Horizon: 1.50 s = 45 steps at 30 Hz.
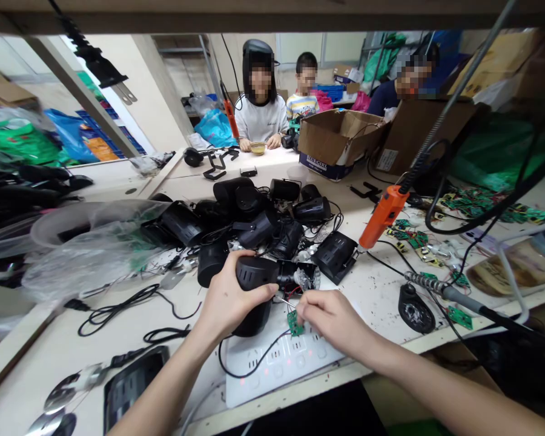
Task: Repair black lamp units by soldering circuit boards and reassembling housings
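A: Starting at the left, there's a clear bag (86,248) slumped on the bench (118,339), with black cable (131,303) looped just in front of it.

B: And the hands?

A: Left hand (229,303) is wrapped tight around a black housing (254,290), holding it upright above a white power strip (281,360). Right hand (331,318) is just beside it, fingers pinched narrow on a little green board (294,324) that's wired to the housing. The board hangs right over the strip.

B: What's behind them?

A: A whole pile (263,218) of the same black housings, mid-bench. Right of that, an orange tool (384,215) hangs tilted on a cable, tip near the pile. More green boards (481,206) lie scattered further right, and a cardboard box (340,142) sits at the far side, where three people are sitting.
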Tool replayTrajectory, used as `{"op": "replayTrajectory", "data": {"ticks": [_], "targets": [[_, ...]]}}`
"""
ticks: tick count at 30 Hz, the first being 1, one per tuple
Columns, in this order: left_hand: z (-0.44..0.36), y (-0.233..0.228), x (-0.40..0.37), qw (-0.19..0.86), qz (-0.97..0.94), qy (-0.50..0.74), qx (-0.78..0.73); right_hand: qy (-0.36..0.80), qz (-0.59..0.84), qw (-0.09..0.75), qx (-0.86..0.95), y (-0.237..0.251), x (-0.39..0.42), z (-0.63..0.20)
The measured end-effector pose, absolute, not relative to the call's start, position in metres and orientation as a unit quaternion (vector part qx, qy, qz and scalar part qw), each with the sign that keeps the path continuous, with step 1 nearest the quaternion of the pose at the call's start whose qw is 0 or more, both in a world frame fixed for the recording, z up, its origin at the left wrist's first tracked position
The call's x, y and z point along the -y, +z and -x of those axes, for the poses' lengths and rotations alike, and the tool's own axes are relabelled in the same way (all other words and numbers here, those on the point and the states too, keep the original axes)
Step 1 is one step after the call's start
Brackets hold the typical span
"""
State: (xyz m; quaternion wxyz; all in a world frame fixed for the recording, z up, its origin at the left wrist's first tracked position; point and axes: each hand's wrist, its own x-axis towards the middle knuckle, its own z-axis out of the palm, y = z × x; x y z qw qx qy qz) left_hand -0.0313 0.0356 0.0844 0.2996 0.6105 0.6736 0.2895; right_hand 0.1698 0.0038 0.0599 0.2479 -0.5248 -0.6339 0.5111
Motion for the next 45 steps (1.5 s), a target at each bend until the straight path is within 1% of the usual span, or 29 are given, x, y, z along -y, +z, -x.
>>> {"op": "replayTrajectory", "data": {"ticks": [1, 2, 3, 4, 5, 7, 9, 13, 14, 15, 16, 17, 19, 20, 21, 22, 24, 26, 27, 28, 30, 31, 32, 33, 35, 37, 40, 42, 45], "targets": [[0.03, 0.085, -0.035, 0.301, -0.614, 0.286, -0.672, 0.605, 0.522, 0.212, 0.564, 0.061, -0.007, -0.17], [0.029, 0.085, -0.035, 0.301, -0.617, 0.282, -0.67, 0.668, 0.507, 0.177, 0.515, 0.063, -0.01, -0.171], [0.028, 0.084, -0.035, 0.299, -0.621, 0.278, -0.669, 0.703, 0.491, 0.149, 0.493, 0.064, -0.013, -0.172], [0.027, 0.083, -0.035, 0.299, -0.623, 0.274, -0.669, 0.71, 0.478, 0.13, 0.5, 0.064, -0.015, -0.173], [0.026, 0.082, -0.035, 0.298, -0.624, 0.27, -0.67, 0.686, 0.472, 0.121, 0.54, 0.065, -0.018, -0.175], [0.025, 0.08, -0.036, 0.296, -0.622, 0.266, -0.674, 0.58, 0.475, 0.129, 0.65, 0.065, -0.018, -0.176], [0.026, 0.077, -0.039, 0.292, -0.62, 0.269, -0.677, 0.43, 0.48, 0.162, 0.748, 0.065, -0.015, -0.175], [0.032, 0.073, -0.043, 0.291, -0.612, 0.283, -0.679, 0.198, 0.431, 0.202, 0.857, 0.063, -0.003, -0.168], [0.034, 0.073, -0.043, 0.295, -0.609, 0.285, -0.68, 0.156, 0.426, 0.209, 0.866, 0.062, -0.002, -0.166], [0.035, 0.074, -0.043, 0.299, -0.606, 0.285, -0.68, 0.145, 0.436, 0.216, 0.862, 0.062, -0.003, -0.165], [0.036, 0.075, -0.043, 0.304, -0.604, 0.285, -0.68, 0.18, 0.461, 0.221, 0.84, 0.063, -0.005, -0.165], [0.036, 0.076, -0.042, 0.309, -0.603, 0.286, -0.678, 0.266, 0.495, 0.218, 0.798, 0.064, -0.009, -0.165], [0.035, 0.078, -0.041, 0.317, -0.603, 0.289, -0.673, 0.497, 0.527, 0.172, 0.667, 0.067, -0.018, -0.166], [0.034, 0.078, -0.041, 0.318, -0.604, 0.291, -0.67, 0.59, 0.521, 0.142, 0.6, 0.069, -0.023, -0.167], [0.033, 0.078, -0.041, 0.318, -0.606, 0.29, -0.669, 0.642, 0.511, 0.116, 0.559, 0.072, -0.027, -0.168], [0.032, 0.078, -0.041, 0.315, -0.609, 0.287, -0.669, 0.655, 0.508, 0.102, 0.55, 0.074, -0.03, -0.168], [0.031, 0.077, -0.043, 0.314, -0.612, 0.277, -0.671, 0.611, 0.526, 0.101, 0.582, 0.077, -0.029, -0.167], [0.031, 0.075, -0.045, 0.316, -0.608, 0.277, -0.673, 0.497, 0.546, 0.137, 0.661, 0.076, -0.022, -0.165], [0.032, 0.075, -0.045, 0.318, -0.605, 0.281, -0.673, 0.406, 0.539, 0.163, 0.72, 0.074, -0.018, -0.164], [0.033, 0.074, -0.046, 0.317, -0.603, 0.286, -0.674, 0.291, 0.514, 0.187, 0.785, 0.071, -0.013, -0.162], [0.034, 0.074, -0.047, 0.308, -0.602, 0.292, -0.677, 0.032, 0.424, 0.207, 0.881, 0.065, -0.007, -0.16], [0.035, 0.074, -0.047, 0.302, -0.603, 0.29, -0.679, -0.057, 0.388, 0.208, 0.896, 0.062, -0.006, -0.16], [0.035, 0.075, -0.046, 0.297, -0.604, 0.288, -0.682, -0.098, 0.376, 0.208, 0.898, 0.059, -0.006, -0.159], [0.035, 0.075, -0.046, 0.293, -0.604, 0.285, -0.684, -0.106, 0.381, 0.21, 0.894, 0.057, -0.008, -0.159], [0.033, 0.076, -0.045, 0.291, -0.601, 0.282, -0.689, -0.074, 0.411, 0.21, 0.884, 0.055, -0.011, -0.158], [0.032, 0.076, -0.045, 0.289, -0.596, 0.286, -0.692, -0.038, 0.427, 0.193, 0.883, 0.056, -0.015, -0.158], [0.029, 0.075, -0.046, 0.293, -0.589, 0.296, -0.693, -0.025, 0.436, 0.17, 0.883, 0.06, -0.019, -0.159], [0.028, 0.075, -0.047, 0.294, -0.586, 0.301, -0.692, -0.032, 0.437, 0.175, 0.882, 0.062, -0.02, -0.16], [0.025, 0.075, -0.047, 0.294, -0.587, 0.301, -0.692, -0.057, 0.422, 0.21, 0.88, 0.063, -0.023, -0.161]]}}
